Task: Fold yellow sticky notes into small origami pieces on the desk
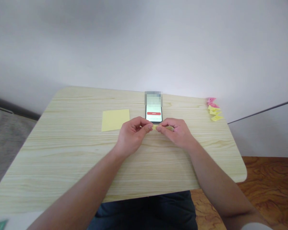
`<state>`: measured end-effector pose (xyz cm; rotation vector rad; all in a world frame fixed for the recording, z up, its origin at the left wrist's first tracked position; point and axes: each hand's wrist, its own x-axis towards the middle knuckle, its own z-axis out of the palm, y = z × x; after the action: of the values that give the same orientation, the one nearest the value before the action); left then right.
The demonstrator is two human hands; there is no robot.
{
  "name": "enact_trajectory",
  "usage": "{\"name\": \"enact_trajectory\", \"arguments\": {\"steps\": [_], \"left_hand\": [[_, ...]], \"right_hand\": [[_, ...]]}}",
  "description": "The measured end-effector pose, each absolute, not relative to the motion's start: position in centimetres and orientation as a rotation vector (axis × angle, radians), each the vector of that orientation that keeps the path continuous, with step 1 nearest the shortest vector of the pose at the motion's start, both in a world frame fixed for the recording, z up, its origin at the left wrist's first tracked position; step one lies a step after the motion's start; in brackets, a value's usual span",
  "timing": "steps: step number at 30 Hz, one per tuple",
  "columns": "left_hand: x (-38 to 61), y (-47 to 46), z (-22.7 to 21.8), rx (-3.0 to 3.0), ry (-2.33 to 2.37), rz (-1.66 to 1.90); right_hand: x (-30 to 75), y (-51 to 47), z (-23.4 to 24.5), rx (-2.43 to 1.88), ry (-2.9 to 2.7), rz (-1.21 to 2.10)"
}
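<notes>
Between my fingertips is a small folded piece of yellow paper [155, 127], mostly covered by the fingers. My left hand [134, 132] pinches its left end with thumb and forefinger. At its right end, my right hand [175, 130] grips it the same way. Both hands are just above the table, close together at the near end of a phone [154, 108] with a lit screen and a red bar on it. A flat sheet of yellow paper [115, 120] lies to the left, beyond my left wrist.
Several folded paper pieces stand at the table's far right edge, a pink one [212, 102] behind yellow ones [215, 111]. The pale wooden table [69, 140] meets a white wall [124, 48] at the back. My legs show below its near edge.
</notes>
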<state>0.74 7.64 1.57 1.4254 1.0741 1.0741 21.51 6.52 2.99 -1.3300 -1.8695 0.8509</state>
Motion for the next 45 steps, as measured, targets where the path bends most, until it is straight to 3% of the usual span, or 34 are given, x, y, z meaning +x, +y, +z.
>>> {"name": "enact_trajectory", "arguments": {"steps": [13,24,45], "left_hand": [[0.6,7.9,1.6,1.435,1.089,1.099],[1.1,7.2,0.8,1.818,1.127,0.926],[1.1,7.1,0.7,2.105,1.114,0.812]], "right_hand": [[21.9,6.7,3.3,-1.326,-1.948,0.825],[24.1,5.0,3.3,-1.388,-1.941,0.817],[22.9,5.0,2.5,-1.299,-2.147,0.539]]}}
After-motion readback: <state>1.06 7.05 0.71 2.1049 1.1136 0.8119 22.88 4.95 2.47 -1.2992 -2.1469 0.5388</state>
